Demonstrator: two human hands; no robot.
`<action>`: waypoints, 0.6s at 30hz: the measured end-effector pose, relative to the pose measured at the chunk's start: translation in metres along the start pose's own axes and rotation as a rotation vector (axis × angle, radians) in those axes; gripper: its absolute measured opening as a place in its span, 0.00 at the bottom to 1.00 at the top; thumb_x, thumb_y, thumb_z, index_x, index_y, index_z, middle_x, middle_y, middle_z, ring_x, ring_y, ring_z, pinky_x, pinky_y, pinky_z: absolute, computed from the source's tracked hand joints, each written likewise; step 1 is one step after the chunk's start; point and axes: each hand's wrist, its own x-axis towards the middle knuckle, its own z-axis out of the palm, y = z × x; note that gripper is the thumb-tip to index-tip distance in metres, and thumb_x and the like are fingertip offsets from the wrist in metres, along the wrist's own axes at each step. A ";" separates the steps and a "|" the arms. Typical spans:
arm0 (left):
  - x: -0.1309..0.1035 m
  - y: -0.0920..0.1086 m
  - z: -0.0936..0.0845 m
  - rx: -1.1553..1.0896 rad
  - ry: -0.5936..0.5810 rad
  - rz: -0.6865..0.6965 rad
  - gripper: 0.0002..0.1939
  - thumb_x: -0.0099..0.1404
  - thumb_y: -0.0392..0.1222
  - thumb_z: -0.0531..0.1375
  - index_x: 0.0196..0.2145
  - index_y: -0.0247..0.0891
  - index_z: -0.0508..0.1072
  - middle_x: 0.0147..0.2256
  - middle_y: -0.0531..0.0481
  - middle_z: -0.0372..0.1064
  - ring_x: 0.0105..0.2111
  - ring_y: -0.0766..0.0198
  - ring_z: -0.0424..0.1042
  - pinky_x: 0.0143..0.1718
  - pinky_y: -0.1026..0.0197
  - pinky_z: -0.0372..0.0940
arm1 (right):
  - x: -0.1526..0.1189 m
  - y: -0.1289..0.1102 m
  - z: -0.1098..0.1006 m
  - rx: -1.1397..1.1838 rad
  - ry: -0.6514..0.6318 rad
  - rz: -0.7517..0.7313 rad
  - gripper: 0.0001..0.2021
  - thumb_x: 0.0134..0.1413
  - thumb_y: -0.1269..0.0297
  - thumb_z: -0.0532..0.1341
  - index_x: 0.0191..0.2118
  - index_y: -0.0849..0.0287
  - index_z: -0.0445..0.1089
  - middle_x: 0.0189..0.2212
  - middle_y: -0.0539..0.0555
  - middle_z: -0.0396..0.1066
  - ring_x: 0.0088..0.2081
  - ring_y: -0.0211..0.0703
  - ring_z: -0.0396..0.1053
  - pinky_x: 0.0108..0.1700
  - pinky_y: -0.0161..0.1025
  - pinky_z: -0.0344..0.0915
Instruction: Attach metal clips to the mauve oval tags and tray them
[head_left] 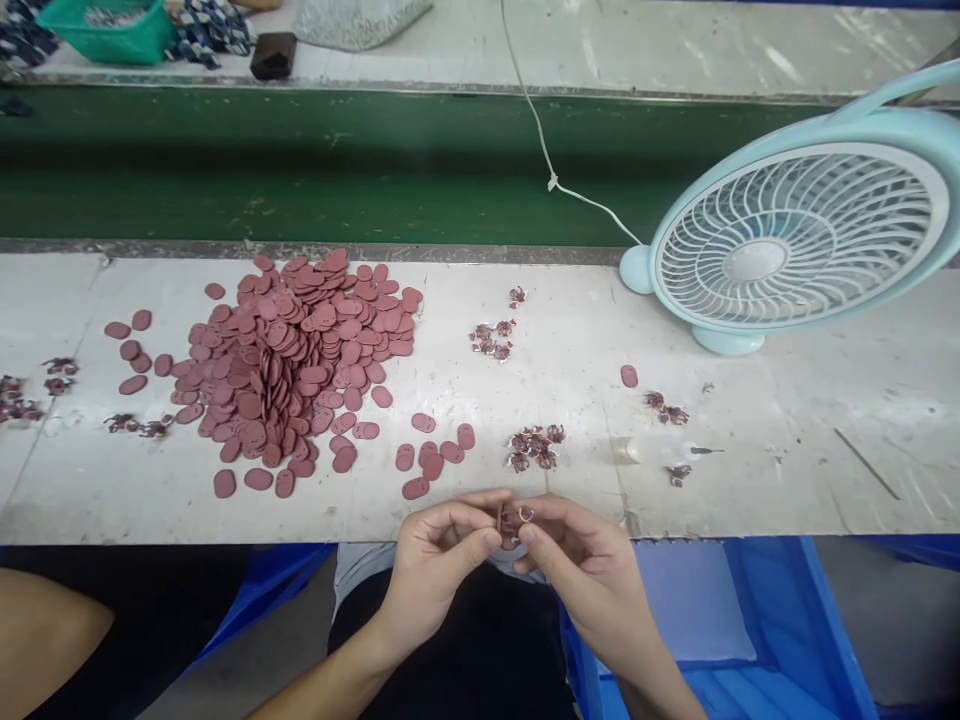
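Note:
Just off the table's front edge, my left hand (439, 560) pinches a small reddish-brown oval disc (501, 519), held on edge between thumb and fingers. Facing it, my right hand (585, 560) grips a tiny brown-and-white figure (523, 515). Disc and figure meet or nearly meet; the fingers hide the exact contact. Beyond my hands lies a cluster of similar small figures (535, 446). Several loose oval discs (432, 466) are scattered left of that cluster, and a large heap of discs (277, 350) spreads farther left.
A light-blue fan (795, 245) stands at the right, its white cord (540, 130) running backward. Near the right-hand figures lies a small translucent bottle with a thin dark tip (660, 451). Below the table sits a blue crate (802, 620). Another person's limb (45, 640) shows at lower left.

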 end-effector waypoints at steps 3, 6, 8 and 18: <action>0.007 0.012 -0.004 0.170 -0.023 0.105 0.06 0.62 0.39 0.69 0.38 0.42 0.83 0.54 0.41 0.76 0.51 0.48 0.77 0.51 0.49 0.73 | -0.002 0.014 -0.016 0.121 0.087 -0.025 0.08 0.59 0.61 0.69 0.44 0.51 0.80 0.38 0.54 0.80 0.37 0.43 0.78 0.35 0.36 0.77; 0.027 0.029 -0.018 0.627 0.011 0.320 0.09 0.64 0.39 0.67 0.43 0.45 0.82 0.53 0.42 0.77 0.52 0.49 0.76 0.56 0.46 0.69 | -0.013 0.024 -0.046 0.196 0.268 -0.062 0.07 0.54 0.60 0.72 0.40 0.51 0.81 0.34 0.54 0.79 0.34 0.45 0.78 0.29 0.35 0.76; 0.046 0.038 -0.028 0.990 0.018 0.460 0.12 0.66 0.40 0.64 0.47 0.45 0.81 0.53 0.42 0.77 0.54 0.48 0.74 0.59 0.45 0.65 | -0.025 0.029 -0.071 0.190 0.401 -0.081 0.08 0.51 0.60 0.74 0.38 0.52 0.81 0.33 0.55 0.79 0.32 0.45 0.78 0.28 0.35 0.76; 0.083 0.050 -0.030 1.393 -0.061 0.429 0.08 0.67 0.42 0.61 0.42 0.46 0.79 0.44 0.47 0.77 0.42 0.51 0.75 0.43 0.53 0.67 | -0.082 0.117 -0.183 -0.198 0.886 -0.055 0.16 0.53 0.51 0.70 0.42 0.56 0.74 0.37 0.55 0.78 0.37 0.49 0.78 0.37 0.46 0.78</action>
